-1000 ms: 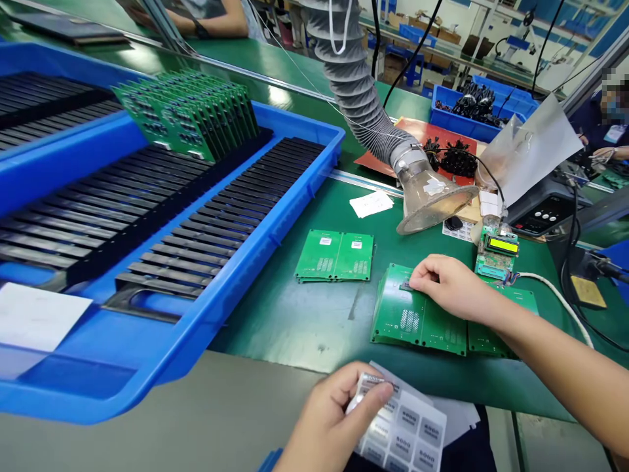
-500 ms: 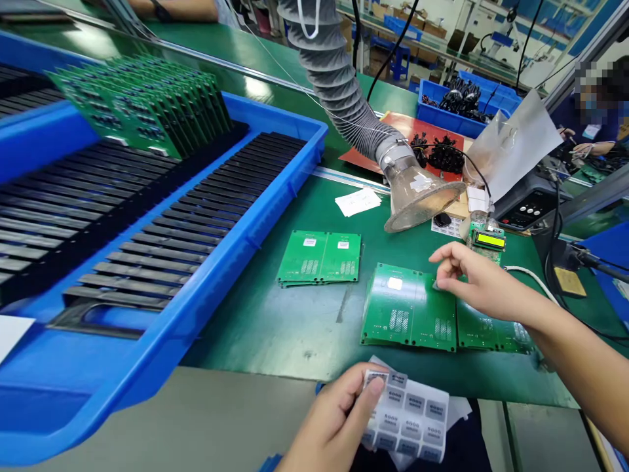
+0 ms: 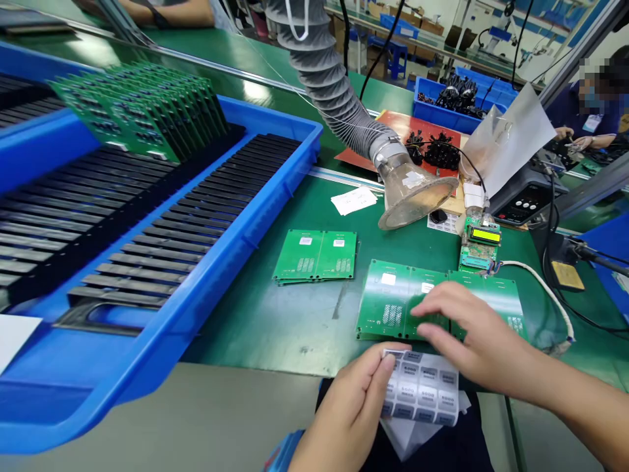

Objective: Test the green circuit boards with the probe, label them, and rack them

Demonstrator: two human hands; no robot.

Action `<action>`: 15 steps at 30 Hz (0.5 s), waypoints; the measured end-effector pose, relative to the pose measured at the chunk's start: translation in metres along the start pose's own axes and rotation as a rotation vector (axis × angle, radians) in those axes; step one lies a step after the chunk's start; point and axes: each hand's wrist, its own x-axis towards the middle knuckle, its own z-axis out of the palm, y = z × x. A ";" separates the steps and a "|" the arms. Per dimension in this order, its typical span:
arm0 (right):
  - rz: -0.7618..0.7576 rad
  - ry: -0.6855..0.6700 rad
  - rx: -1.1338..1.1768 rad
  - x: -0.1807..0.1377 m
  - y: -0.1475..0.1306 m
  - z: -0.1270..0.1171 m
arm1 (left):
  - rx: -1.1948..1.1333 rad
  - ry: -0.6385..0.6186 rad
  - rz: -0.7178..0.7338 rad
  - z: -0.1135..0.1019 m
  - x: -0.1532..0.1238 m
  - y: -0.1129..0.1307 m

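Note:
Pinched between the thumb and fingers of my left hand is a sheet of silver labels, its rows of printed stickers facing up at the table's front edge. My right hand hovers just above the sheet and in front of the circuit boards, thumb and fingers apart, with nothing visible in it. Behind it lies a stack of green circuit boards bearing white labels, one partly covered by my fingers. Another stack of boards adjoins it on the right. Farther left sits a smaller pile of labelled boards.
A blue tray with black slotted racks and upright boards fills the left. A fume extraction hose hangs over the table's back. Near it are paper slips, a small display board and a white cable.
My right hand has come down and toward me from the board stack to the label sheet, its fingers opening. A second white label now shows on that stack. The sheet has shifted slightly right and up.

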 end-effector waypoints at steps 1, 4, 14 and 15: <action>0.003 -0.053 0.055 -0.002 -0.005 0.002 | 0.025 -0.002 0.025 0.001 0.001 0.001; 0.046 -0.101 0.132 -0.004 -0.013 0.009 | 0.127 0.017 0.088 0.004 0.004 -0.001; -0.082 0.101 0.035 -0.021 -0.002 0.027 | 0.288 0.167 0.311 0.010 0.004 -0.008; -0.087 0.108 0.034 -0.022 -0.002 0.027 | 0.299 0.170 0.307 0.011 0.005 -0.006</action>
